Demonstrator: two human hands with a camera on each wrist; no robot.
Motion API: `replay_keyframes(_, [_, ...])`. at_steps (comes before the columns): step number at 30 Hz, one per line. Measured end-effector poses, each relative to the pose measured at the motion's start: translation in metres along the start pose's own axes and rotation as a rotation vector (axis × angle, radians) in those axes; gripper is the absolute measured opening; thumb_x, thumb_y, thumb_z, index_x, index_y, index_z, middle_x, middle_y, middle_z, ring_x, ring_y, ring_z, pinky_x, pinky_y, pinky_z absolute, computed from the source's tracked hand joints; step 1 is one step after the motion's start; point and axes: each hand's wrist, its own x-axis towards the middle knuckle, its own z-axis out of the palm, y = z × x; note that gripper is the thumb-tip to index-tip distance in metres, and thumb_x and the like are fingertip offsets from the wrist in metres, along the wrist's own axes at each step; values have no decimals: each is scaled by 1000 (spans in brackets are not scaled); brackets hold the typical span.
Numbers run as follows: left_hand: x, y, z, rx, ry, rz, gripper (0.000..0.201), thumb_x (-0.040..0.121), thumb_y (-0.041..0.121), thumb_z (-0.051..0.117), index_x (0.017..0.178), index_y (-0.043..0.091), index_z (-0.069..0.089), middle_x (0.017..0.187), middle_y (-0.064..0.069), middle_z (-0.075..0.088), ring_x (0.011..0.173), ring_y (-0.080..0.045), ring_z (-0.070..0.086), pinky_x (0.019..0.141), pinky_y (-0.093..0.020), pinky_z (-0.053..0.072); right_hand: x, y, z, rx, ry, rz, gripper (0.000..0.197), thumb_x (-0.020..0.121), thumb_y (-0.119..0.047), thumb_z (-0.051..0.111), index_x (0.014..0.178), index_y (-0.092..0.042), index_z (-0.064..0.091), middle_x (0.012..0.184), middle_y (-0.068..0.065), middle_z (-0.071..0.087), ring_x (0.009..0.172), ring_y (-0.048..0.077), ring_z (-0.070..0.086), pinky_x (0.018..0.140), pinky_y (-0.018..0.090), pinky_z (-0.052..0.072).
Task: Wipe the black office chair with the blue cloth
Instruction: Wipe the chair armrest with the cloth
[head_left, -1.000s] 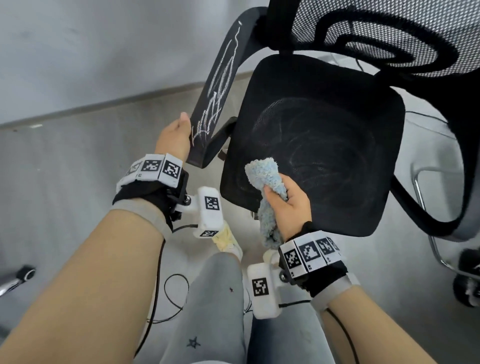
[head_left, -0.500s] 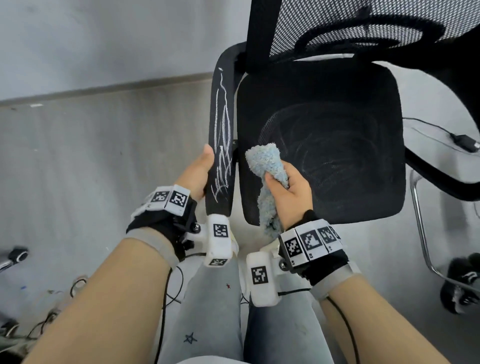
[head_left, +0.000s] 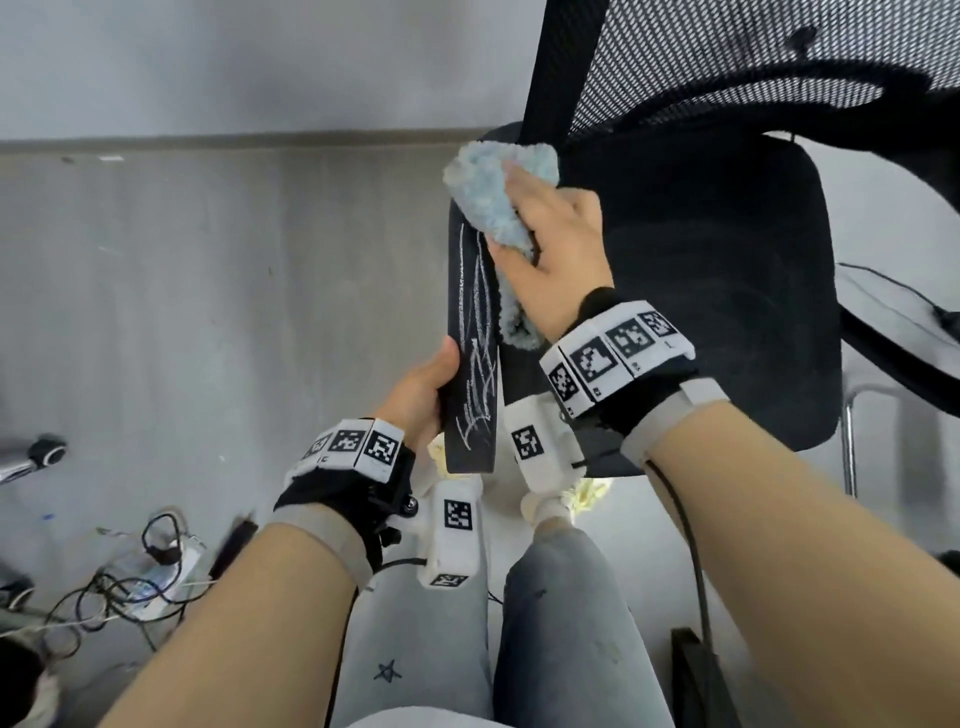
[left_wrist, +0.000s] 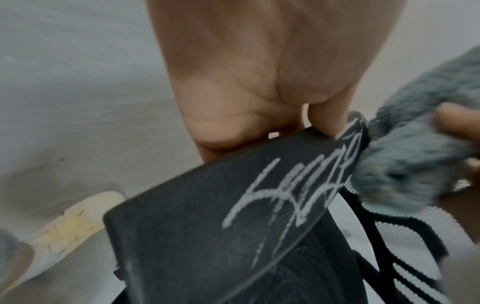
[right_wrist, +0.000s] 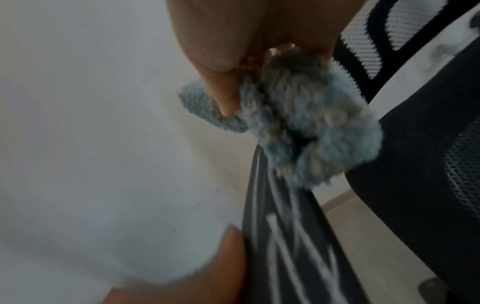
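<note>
The black office chair (head_left: 717, 291) fills the upper right of the head view, seat toward me and mesh back (head_left: 753, 57) above. Its left armrest (head_left: 474, 364) is a flat black pad covered in white chalk scribbles (left_wrist: 291, 189). My left hand (head_left: 423, 395) grips the armrest's near end, thumb on the top edge. My right hand (head_left: 550, 244) holds the fluffy blue cloth (head_left: 493, 197) bunched in its fingers and presses it on the armrest's far end (right_wrist: 306, 131). A tail of cloth hangs below my palm.
Grey floor spreads to the left, with a wall skirting along the top. Tangled cables (head_left: 130, 577) and a small device lie at lower left. A chair caster (head_left: 47, 452) shows at the left edge. My grey-trousered legs (head_left: 561, 623) and a pale shoe (left_wrist: 70, 222) are below the armrest.
My right hand has carried the cloth from the seat's near left corner up onto the far end of the armrest. The left hand keeps its grip, and the chair has swung closer.
</note>
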Motion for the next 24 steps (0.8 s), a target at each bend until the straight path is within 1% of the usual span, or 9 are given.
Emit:
replay_keyframes(3, [-4,4,0,-30,-16,-27,35,97,34,34,94,13,61,80,0,73,67,-11,71,59,-24,58,1,-1,24,-214,-193,-24,48,88,-15,53,134,-22,43,149,-13,31,114,22,33,103,33,33])
replay_keyframes(8, [-11,10,3,-48,-44,-23,32,99,23,30,119,10,50,110,-10,63,91,-18,61,76,-30,55,-40,1,27,-114,-268,-59,42,84,-11,57,124,-24,55,140,-17,44,101,12,28,102,33,31])
replay_keyframes(10, [-10,7,2,-47,-50,-22,35,98,22,31,126,9,48,124,-14,57,98,-21,60,86,-35,50,-45,1,20,-39,-325,-25,42,86,-10,57,127,-19,53,138,-10,48,103,15,33,103,18,28])
replay_keyframes(13, [-8,6,-2,-53,-41,-49,31,98,30,35,101,12,60,98,-6,72,76,-14,70,65,-27,58,-22,-9,4,65,-178,52,43,86,-4,55,128,-11,51,120,-5,56,108,14,34,86,-7,18])
replay_keyframes(15, [-5,6,-5,-54,-52,-67,32,98,30,36,91,13,61,72,0,75,60,-9,71,50,-22,56,6,-17,1,22,-18,25,41,87,-8,54,127,-12,52,114,-13,54,107,15,33,86,2,24])
replay_keyframes(16, [-4,6,-5,-57,-52,-69,31,98,29,35,90,13,60,70,1,75,59,-8,70,49,-21,56,22,-18,5,-31,12,6,41,88,-12,54,129,-14,51,124,-10,54,108,17,33,91,9,26])
replay_keyframes(18, [-3,8,-4,-65,-30,-54,29,99,26,34,92,14,60,73,1,74,59,-7,70,52,-22,57,44,-15,16,-202,-82,27,46,91,-20,51,136,-20,41,144,-4,40,114,19,32,98,19,27])
replay_keyframes(21, [-3,10,-4,-90,-31,-69,31,97,30,38,91,11,62,68,1,75,60,-9,71,52,-22,57,39,-7,27,-292,-219,98,51,92,-15,47,140,-24,33,149,-7,31,118,27,30,104,32,35])
replay_keyframes(24, [-4,11,-3,-85,-25,-78,33,97,32,36,92,13,62,75,1,76,66,-9,71,59,-22,57,-6,0,27,-185,-228,37,53,88,-5,49,136,-23,41,148,-15,32,111,25,32,101,26,34])
